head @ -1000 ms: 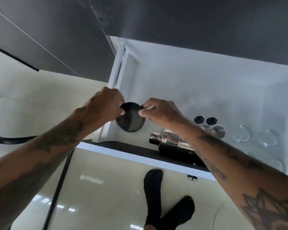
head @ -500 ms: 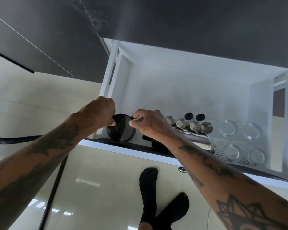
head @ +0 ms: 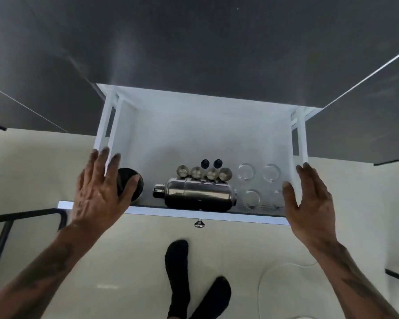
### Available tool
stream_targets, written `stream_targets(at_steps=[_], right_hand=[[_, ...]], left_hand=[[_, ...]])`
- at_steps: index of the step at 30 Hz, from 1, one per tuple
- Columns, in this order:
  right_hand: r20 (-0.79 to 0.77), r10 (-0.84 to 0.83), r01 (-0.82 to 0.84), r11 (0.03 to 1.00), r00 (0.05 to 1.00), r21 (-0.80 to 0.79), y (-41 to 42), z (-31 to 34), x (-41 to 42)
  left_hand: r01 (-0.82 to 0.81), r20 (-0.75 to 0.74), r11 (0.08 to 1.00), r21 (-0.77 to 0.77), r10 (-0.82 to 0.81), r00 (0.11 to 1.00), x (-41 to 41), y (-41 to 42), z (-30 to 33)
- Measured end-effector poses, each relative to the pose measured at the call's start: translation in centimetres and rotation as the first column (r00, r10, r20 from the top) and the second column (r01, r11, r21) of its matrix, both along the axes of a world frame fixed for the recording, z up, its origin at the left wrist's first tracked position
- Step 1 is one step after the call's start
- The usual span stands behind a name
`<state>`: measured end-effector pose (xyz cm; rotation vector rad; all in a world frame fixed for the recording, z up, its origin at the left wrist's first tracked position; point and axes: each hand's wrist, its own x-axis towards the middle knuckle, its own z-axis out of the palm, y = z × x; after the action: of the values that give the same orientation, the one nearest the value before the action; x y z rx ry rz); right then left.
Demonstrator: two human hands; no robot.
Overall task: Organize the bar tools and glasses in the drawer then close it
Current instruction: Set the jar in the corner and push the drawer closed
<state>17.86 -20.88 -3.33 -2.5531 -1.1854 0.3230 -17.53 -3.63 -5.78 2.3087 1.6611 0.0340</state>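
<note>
We see a black metal frame (head: 28,215) at the lower left of the frame, on the pale floor. Left hand (head: 99,189) sits left of centre, fingers spread and flat, holding nothing, over the drawer's left front corner; its fingertips overlap a round black lid-like disc (head: 136,183) in the drawer's left end. We can't tell if it touches the disc or the rim.

White drawer (head: 171,212) is pulled open across the middle of the frame, under a dark countertop filling the top. Inside, centre: a chrome cocktail shaker (head: 196,195) lies on its side along the front wall, cap pointing left. Just behind it, a row of four small metal cups (head: 204,172), and behind those two small black caps (head: 211,163). Right of the shaker: four clear glasses (head: 259,172) standing upright in a two-by-two block; the front right one is partly hidden.

A metal knob (head: 199,223) shows below the drawer front, centre. Right hand (head: 309,201) is at the drawer's right front corner, open, fingers up, empty, next to the right side wall. Two black-socked feet (head: 194,284) at bottom centre.
</note>
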Motion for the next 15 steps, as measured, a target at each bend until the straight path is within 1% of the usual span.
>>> stream_targets(at_steps=[1, 2, 3, 5, 6, 7, 8, 12, 15], right_hand=[[-0.008, 0.0, -0.001, 0.999, 1.0, -0.051, -0.6, -0.5, 0.8], [-0.02, 0.045, -0.047, 0.994, 0.999, -0.098, -1.2, -1.2, 1.0], [-0.024, 0.121, -0.123, 0.982, 0.992, -0.145, -1.8, -2.0, 0.8], [0.008, 0.275, -0.267, 0.938, 0.961, -0.221, -3.0, -3.6, -0.3], [0.036, 0.309, -0.292, 0.927, 0.95, -0.235, -3.3, -4.1, -0.7], [0.052, 0.302, -0.281, 0.929, 0.952, -0.24, -3.3, -4.4, -0.8], [0.061, 0.283, -0.261, 0.934, 0.957, -0.244, -3.1, -4.6, -0.8], [0.101, 0.302, -0.272, 0.933, 0.948, -0.236, -3.0, -5.3, -0.4], [0.115, 0.305, -0.278, 0.939, 0.945, -0.205, -3.0, -5.5, -0.4]], left_hand=[[-0.015, -0.012, 1.0, -0.014, 0.015, 1.0, -0.3, 0.7, -0.4], [0.0, -0.023, 0.999, -0.033, -0.001, 1.0, -0.5, 1.1, -0.7], [0.054, -0.032, 0.997, -0.052, -0.056, 0.998, -0.5, 1.1, -1.0], [0.257, -0.041, 0.965, -0.046, -0.259, 0.965, 0.2, 0.1, -1.7], [0.354, -0.049, 0.935, -0.031, -0.356, 0.933, 0.7, -0.7, -2.2], [0.417, -0.055, 0.909, -0.024, -0.418, 0.907, 1.3, -1.5, -2.6], [0.439, -0.059, 0.898, -0.011, -0.439, 0.897, 1.9, -2.2, -3.0], [0.359, -0.041, 0.933, 0.03, -0.358, 0.933, 2.4, -2.8, -4.0], [0.373, -0.049, 0.927, 0.025, -0.372, 0.927, 2.4, -2.6, -3.9]])
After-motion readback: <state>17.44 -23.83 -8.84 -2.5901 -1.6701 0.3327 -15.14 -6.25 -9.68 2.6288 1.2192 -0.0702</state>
